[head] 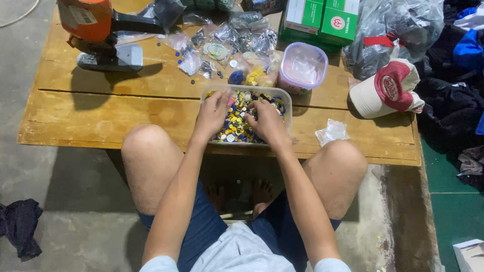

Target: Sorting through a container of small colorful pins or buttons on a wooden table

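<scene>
A clear plastic tub (282, 95) full of small round buttons or caps in yellow, blue and white (241, 117) stands at the near edge of a low wooden table (126, 111). Both my hands reach into it. My left hand (213, 112) rests on the pile at the tub's left side, fingers curled down among the pieces. My right hand (268, 121) lies on the right side of the pile, fingers bent into the pieces. Whether either hand pinches a piece is hidden by the fingers.
Behind the tub lie several small clear bags of parts (237, 35) and a lidded plastic box with a purple rim (302, 66). An orange press tool (96, 30) stands at back left, green cartons (322, 20) at back, a red-and-cream cap (388, 88) right, a crumpled bag (331, 132) near my right knee.
</scene>
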